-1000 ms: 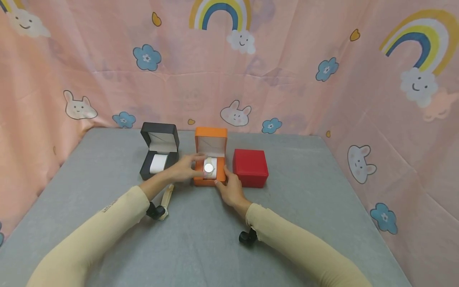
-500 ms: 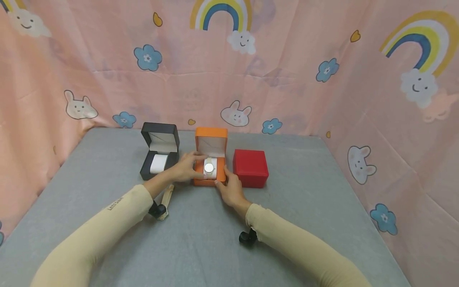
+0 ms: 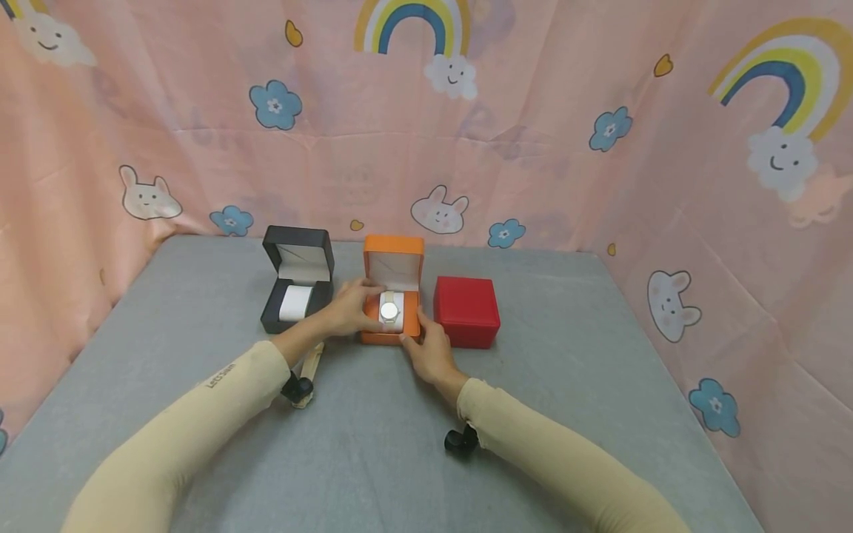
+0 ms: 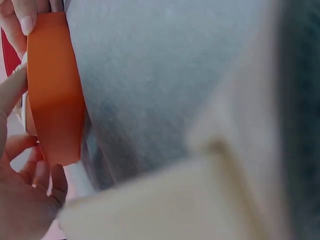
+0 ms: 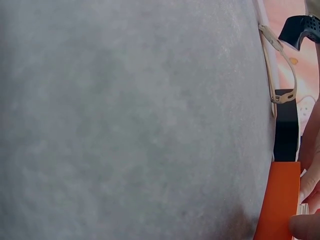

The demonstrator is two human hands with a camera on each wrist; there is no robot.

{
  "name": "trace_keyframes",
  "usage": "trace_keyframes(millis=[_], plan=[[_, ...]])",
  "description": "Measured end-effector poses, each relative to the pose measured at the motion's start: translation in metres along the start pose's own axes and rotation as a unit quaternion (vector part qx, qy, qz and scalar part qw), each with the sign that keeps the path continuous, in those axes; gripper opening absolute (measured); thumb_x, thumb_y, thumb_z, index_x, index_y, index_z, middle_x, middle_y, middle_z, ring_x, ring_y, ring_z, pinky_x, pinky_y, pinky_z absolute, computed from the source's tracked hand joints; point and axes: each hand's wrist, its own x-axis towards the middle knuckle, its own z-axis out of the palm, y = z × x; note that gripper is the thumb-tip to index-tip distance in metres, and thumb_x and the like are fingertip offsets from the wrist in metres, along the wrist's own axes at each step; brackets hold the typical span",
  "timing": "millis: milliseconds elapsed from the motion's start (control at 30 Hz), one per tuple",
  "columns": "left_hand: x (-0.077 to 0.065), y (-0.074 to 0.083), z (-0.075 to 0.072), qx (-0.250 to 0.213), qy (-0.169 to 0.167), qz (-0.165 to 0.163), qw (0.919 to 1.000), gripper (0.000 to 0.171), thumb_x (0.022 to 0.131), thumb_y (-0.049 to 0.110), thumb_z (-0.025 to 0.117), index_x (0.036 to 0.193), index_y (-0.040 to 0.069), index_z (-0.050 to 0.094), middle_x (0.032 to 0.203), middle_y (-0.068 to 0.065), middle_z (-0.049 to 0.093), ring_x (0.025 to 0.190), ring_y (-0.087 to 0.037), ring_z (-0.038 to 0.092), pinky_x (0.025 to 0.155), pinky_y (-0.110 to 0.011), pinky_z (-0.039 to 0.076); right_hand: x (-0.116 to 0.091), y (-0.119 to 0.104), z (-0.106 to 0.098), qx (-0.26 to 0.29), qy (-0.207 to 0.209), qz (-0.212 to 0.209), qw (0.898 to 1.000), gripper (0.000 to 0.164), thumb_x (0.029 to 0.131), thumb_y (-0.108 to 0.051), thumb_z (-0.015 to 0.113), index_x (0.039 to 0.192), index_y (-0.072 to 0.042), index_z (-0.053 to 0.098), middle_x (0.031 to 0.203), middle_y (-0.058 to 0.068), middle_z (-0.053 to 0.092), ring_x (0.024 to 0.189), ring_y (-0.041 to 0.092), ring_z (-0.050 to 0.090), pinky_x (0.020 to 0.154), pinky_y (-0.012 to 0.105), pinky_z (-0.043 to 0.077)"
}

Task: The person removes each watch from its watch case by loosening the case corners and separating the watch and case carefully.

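An orange watch box [image 3: 412, 302] stands with its lid raised. In it sits a watch [image 3: 389, 312], dial up, strapped round a white cushion [image 3: 400, 298]. The left hand [image 3: 349, 307] reaches in from the left, its thumb and fingers pinching the watch on its cushion; the exact contact is partly hidden. The right hand [image 3: 432, 354] grips the box's right front corner, thumb at the front and fingers along the side. From the left wrist view, the orange front wall [image 4: 55, 90] shows with both hands about it. In the right wrist view the box [image 5: 280, 200] is at the lower right.
A black watch box [image 3: 273, 307], lid raised, holds a bare white cushion [image 3: 295, 303] to the left. A closed red box [image 3: 466, 311] stands close on the right. Another watch with a pale strap [image 3: 311, 363] lies beneath the left forearm on the grey table [image 3: 373, 444].
The left forearm has shifted slightly to the right and forward, with the left hand staying at the watch. The right hand holds its place on the orange box.
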Motion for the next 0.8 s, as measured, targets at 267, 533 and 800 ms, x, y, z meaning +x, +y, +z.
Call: trace_keyframes(millis=[267,533,800], plan=[[-0.0002,0.0077,-0.0012,0.044,0.012,-0.006,0.9990,0.079,0.080,0.027,0.087,0.146,0.003,0.052,0.154,-0.022,0.043,0.140,-0.042,0.038,0.116,-0.058,0.037,0.0000,-0.0017,-0.0010,0.009,0.000,0.002,1.000,0.068,0.099,-0.010,0.064,0.156,0.004,0.030,0.162,0.017,0.035,0.152,0.027,0.033,0.122,0.046,0.031],[-0.0018,0.0074,0.0014,0.082,0.028,0.013,0.9961,0.079,0.080,0.034,0.087,0.145,0.006,0.053,0.148,-0.017,0.052,0.135,-0.038,0.046,0.112,-0.055,0.042,0.0003,0.0002,-0.0002,0.014,0.001,-0.003,1.000,0.067,0.098,-0.009,0.064,0.155,0.005,0.030,0.162,0.018,0.034,0.151,0.027,0.033,0.122,0.046,0.031],[-0.0046,0.0085,0.0030,0.079,0.035,0.029,0.9958,0.078,0.080,0.033,0.086,0.144,0.007,0.050,0.136,-0.014,0.062,0.124,-0.030,0.058,0.108,-0.051,0.047,-0.0002,0.0011,-0.0006,0.019,-0.001,-0.002,1.000,0.068,0.098,-0.009,0.064,0.155,0.006,0.030,0.162,0.019,0.034,0.151,0.028,0.033,0.122,0.046,0.032]])
